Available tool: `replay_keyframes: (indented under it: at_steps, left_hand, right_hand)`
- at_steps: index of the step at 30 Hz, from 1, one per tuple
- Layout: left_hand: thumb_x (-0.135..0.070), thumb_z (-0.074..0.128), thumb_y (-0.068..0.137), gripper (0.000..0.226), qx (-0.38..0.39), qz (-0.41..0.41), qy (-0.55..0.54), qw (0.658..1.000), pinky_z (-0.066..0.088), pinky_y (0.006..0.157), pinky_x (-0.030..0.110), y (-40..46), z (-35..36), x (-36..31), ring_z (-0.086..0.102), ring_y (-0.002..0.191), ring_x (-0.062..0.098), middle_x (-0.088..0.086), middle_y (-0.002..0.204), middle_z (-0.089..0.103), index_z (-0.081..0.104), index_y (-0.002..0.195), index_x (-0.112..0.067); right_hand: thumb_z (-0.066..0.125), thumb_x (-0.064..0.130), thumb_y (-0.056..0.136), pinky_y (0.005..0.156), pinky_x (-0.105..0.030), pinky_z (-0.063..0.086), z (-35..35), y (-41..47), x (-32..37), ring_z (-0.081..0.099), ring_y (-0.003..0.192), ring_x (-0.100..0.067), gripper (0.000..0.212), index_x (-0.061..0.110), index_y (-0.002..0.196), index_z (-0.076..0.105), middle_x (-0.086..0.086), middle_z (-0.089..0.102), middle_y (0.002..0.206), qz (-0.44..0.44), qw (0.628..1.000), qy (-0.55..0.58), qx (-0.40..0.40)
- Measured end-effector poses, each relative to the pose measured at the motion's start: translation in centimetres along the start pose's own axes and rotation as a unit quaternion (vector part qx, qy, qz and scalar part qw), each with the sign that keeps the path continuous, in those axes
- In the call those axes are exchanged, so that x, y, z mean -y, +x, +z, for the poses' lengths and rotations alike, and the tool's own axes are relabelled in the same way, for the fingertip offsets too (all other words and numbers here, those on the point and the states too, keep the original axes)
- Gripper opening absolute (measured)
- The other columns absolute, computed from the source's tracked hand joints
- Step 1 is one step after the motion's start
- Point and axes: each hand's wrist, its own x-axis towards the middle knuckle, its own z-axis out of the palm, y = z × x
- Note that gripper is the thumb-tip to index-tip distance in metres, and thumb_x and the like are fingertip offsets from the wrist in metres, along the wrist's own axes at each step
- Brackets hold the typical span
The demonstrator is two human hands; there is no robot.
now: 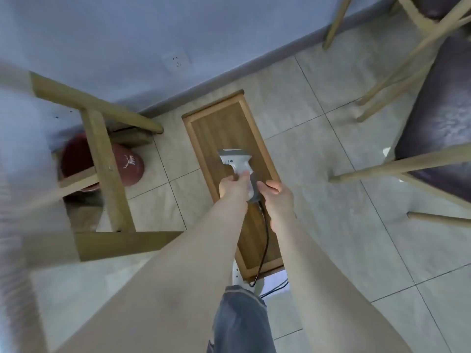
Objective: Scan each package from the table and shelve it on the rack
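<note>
A white and grey handheld barcode scanner (235, 161) hangs over a narrow wooden table top (224, 128), its head pointing away from me. My left hand (233, 187) grips the scanner's handle from the left. On the right side, my right hand (276, 197) holds the handle's grey lower end, thumb up. A black coiled cable (265, 240) runs from the handle down past the table's near end. No package is in view.
A wooden rack frame (102, 159) stands at the left, with a dark red ball (130, 165) on the floor under it. At the right are wooden chairs with dark cushions (438, 128). Grey floor tiles (331, 225) and a blue wall with a socket (175, 61) surround the table.
</note>
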Motion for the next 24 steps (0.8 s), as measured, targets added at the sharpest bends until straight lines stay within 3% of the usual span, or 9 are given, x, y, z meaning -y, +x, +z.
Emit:
replay_keyframes:
  at_steps: [4,8,11,13,15,18,21,24]
  left_hand:
    - [-0.044,0.064,0.093,0.055,-0.002,0.008,-0.016,1.000,0.046,0.102,0.041,1.6,0.6,-0.3,0.055,0.118,0.032,0.006,0.126,0.060,0.051,0.142,-0.021]
    - [-0.039,0.064,0.095,0.043,0.009,0.007,-0.021,1.000,0.047,0.081,0.034,1.8,0.9,-0.7,0.052,0.091,0.027,0.003,0.099,0.056,0.060,0.132,-0.017]
    - [-0.035,0.066,0.095,0.033,0.027,-0.003,-0.039,0.999,0.052,0.049,0.023,1.1,0.7,-1.1,0.051,0.063,0.019,0.001,0.080,0.053,0.063,0.122,-0.017]
    - [-0.036,0.067,0.094,0.032,0.034,0.004,-0.044,0.998,0.056,0.061,0.027,0.5,0.3,-0.8,0.056,0.063,0.018,0.002,0.079,0.058,0.065,0.119,-0.016]
    - [-0.037,0.066,0.094,0.032,0.046,0.025,-0.026,0.998,0.056,0.080,0.034,-0.3,-0.2,-0.4,0.063,0.080,0.022,0.004,0.090,0.065,0.066,0.117,-0.015]
    - [-0.039,0.064,0.094,0.035,0.068,0.064,0.010,0.996,0.052,0.097,0.043,-3.3,-1.3,0.0,0.062,0.107,0.027,0.006,0.112,0.067,0.066,0.121,-0.017]
    - [-0.038,0.067,0.093,0.036,0.115,0.100,0.021,0.988,0.051,0.092,0.041,-7.7,-3.0,0.2,0.061,0.110,0.028,0.007,0.114,0.068,0.068,0.120,-0.015]
    - [-0.036,0.069,0.091,0.034,0.167,0.116,0.015,0.979,0.051,0.080,0.034,-11.8,-5.4,0.3,0.065,0.100,0.024,0.005,0.107,0.071,0.069,0.118,-0.014]
  right_hand:
    - [0.067,0.028,0.091,0.091,-0.029,0.045,0.6,1.8,-0.6,0.060,0.115,-0.026,0.043,0.010,0.129,0.059,-0.009,0.063,0.130,-0.017,1.000,-0.005,-0.008]
    - [0.067,0.024,0.091,0.097,-0.036,0.049,1.1,2.6,-0.9,0.062,0.113,-0.028,0.043,0.004,0.129,0.060,-0.013,0.065,0.127,-0.026,0.999,-0.020,0.008]
    - [0.067,0.025,0.091,0.097,-0.036,0.049,1.1,2.5,-1.3,0.062,0.112,-0.027,0.041,0.006,0.127,0.062,-0.011,0.066,0.125,-0.024,0.999,-0.017,0.018]
    - [0.066,0.028,0.091,0.088,-0.029,0.050,0.6,1.5,-1.2,0.062,0.105,-0.022,0.039,0.008,0.125,0.064,-0.008,0.067,0.119,-0.034,0.999,-0.013,0.035]
    - [0.066,0.028,0.091,0.082,-0.025,0.048,-0.5,0.0,-0.8,0.060,0.095,-0.016,0.033,0.012,0.120,0.065,-0.001,0.068,0.107,-0.042,0.998,0.008,0.055]
    - [0.067,0.034,0.090,0.089,-0.030,0.049,-2.7,-2.8,0.6,0.062,0.099,-0.016,0.027,0.017,0.110,0.061,0.000,0.067,0.103,-0.029,0.995,0.040,0.092]
    - [0.065,0.037,0.091,0.086,-0.032,0.053,-4.6,-6.3,2.5,0.066,0.100,-0.023,0.024,0.015,0.101,0.062,-0.008,0.071,0.102,-0.013,0.990,0.086,0.112]
    - [0.063,0.040,0.089,0.088,-0.037,0.053,-5.8,-10.8,4.6,0.067,0.100,-0.025,0.028,0.014,0.101,0.064,-0.008,0.073,0.098,-0.022,0.986,0.101,0.134]
